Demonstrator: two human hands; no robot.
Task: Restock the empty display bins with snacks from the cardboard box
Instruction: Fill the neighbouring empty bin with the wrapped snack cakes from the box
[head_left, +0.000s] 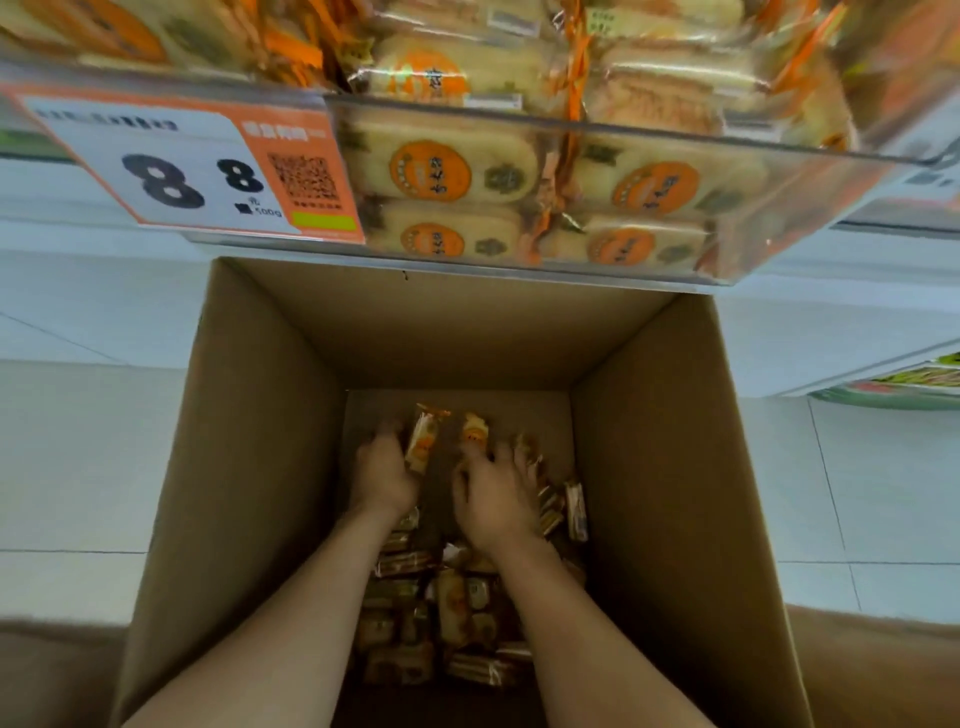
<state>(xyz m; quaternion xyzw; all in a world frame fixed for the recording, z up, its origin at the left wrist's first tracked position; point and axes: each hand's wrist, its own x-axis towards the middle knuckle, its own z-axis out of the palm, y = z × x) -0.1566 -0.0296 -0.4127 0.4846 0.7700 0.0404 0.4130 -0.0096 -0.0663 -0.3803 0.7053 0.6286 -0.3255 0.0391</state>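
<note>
Cardboard box (260, 441) stands open on the pale tiled floor (78, 467), and we reach both arms deep into it; our left hand (382, 467) curls its fingers round an upright snack packet (422, 444) near the far wall; our right hand (496, 499) lies just beside it, fingers spread over the loose snacks (447, 613) heaped on the box bottom; a second packet (475, 431) stands at its thumb and forefinger, though we cannot tell whether they pinch it; above, the clear display bin (810, 218) holds orange-labelled packets (431, 174) beside a price tag (197, 171).
</note>
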